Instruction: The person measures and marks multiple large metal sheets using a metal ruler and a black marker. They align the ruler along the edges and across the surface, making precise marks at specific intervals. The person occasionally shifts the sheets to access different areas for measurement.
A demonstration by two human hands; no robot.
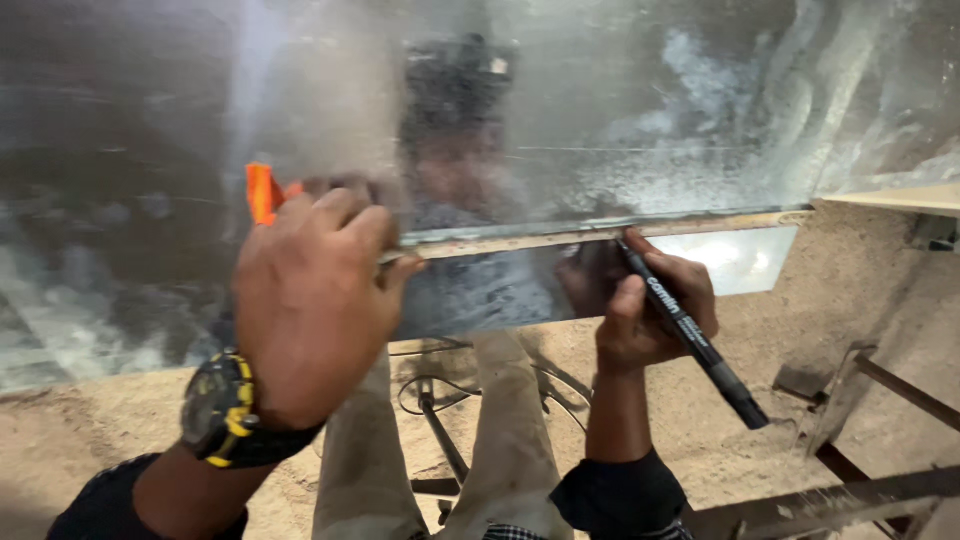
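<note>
A large shiny metal sheet (pixel 620 110) fills the upper view, its lower part stepping down at the middle. My left hand (pixel 315 300), with a black and yellow watch (pixel 225 410) on the wrist, presses an orange-handled tool (pixel 262 192) against the sheet; most of the tool is hidden by the fingers. My right hand (pixel 650 315) grips a black marker (pixel 690 335), tip up, touching the sheet's horizontal edge line near the centre. A thin straight strip (pixel 600 235) runs along that line.
Sandy ground (pixel 760 400) lies below the sheet. Black cables and a dark bar (pixel 440 420) rest between my trouser legs (pixel 500 440). Rusty metal frame pieces (pixel 880 400) stand at the lower right. A pale board edge (pixel 900 198) juts in at the right.
</note>
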